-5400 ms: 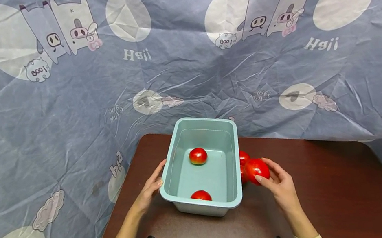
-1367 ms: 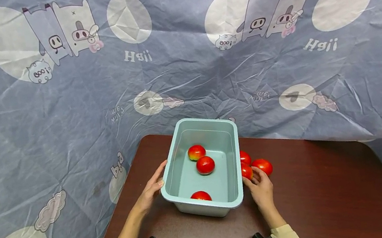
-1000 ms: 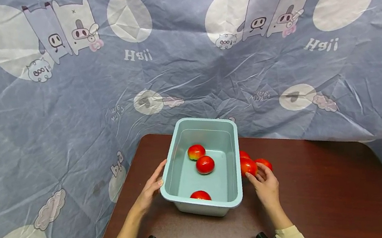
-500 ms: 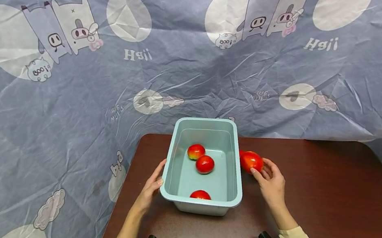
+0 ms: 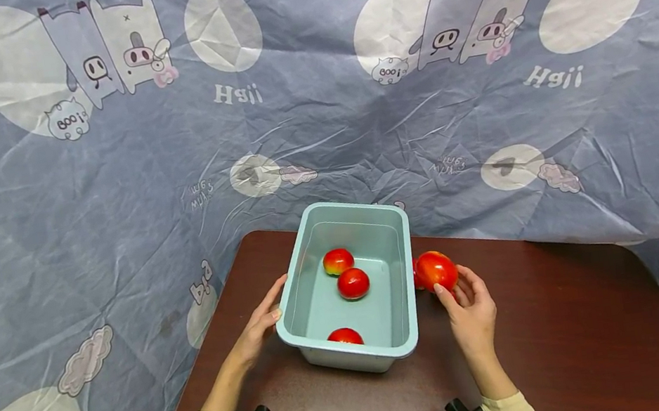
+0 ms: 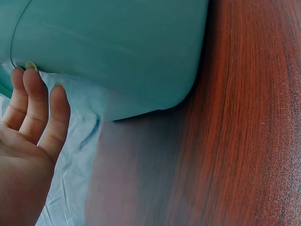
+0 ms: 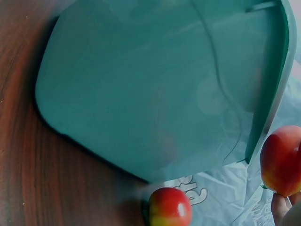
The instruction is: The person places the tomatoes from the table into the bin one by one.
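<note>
A pale blue-green plastic bin stands on the table with several glossy red fruits inside, among them a yellow-green-tinged red fruit. At its left side my left hand grips the rim, thumb on top and fingers against the outer wall. Beyond the bin's right side, my right hand holds another red fruit between thumb and fingers, raised near rim height. In the right wrist view this held fruit shows at the right edge. More red fruits are partly hidden behind it; one loose fruit shows there low down.
The dark brown wooden table extends to the right and in front of the bin. A wrinkled blue-grey printed cloth hangs behind and at the left. The bin's right wall stands between my right hand and the fruits inside.
The fruit held at first now lies in the bin's middle. My right hand has since taken another from the group at the right, lifting it up and slightly rightward. My left hand stays put.
</note>
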`<state>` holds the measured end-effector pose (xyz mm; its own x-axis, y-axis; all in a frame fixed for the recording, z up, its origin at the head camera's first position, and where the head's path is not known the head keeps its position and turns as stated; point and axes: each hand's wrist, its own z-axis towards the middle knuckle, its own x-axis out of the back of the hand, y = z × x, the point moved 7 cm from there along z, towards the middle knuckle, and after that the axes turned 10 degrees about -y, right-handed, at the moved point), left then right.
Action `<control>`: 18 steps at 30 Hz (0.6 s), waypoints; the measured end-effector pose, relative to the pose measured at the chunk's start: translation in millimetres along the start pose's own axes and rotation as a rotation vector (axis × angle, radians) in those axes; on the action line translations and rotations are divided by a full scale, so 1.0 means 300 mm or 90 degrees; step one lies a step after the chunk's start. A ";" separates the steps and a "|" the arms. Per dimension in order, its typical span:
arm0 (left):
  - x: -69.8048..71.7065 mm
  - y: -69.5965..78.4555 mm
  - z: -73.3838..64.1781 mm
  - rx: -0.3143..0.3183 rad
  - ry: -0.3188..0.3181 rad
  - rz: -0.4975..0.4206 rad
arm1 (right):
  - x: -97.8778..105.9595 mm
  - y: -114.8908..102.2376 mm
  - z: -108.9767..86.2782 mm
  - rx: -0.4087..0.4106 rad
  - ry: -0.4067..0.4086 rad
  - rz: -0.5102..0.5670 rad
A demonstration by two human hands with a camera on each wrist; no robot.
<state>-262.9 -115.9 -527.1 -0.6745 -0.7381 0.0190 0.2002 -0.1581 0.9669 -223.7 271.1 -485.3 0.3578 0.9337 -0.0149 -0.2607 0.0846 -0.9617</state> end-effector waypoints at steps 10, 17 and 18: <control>-0.002 0.003 -0.001 -0.006 -0.003 0.004 | -0.039 -0.088 -0.026 0.037 -0.021 0.040; -0.007 0.009 0.000 -0.007 -0.004 0.005 | -0.073 -0.132 -0.042 0.070 -0.051 0.051; -0.008 0.010 0.000 -0.007 -0.004 0.005 | -0.078 -0.135 -0.045 0.072 -0.056 0.048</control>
<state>-260.7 -114.7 -524.3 -0.6768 -0.7357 0.0280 0.2136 -0.1597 0.9638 -209.4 241.2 -449.6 0.2542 0.9654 -0.0575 -0.3849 0.0464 -0.9218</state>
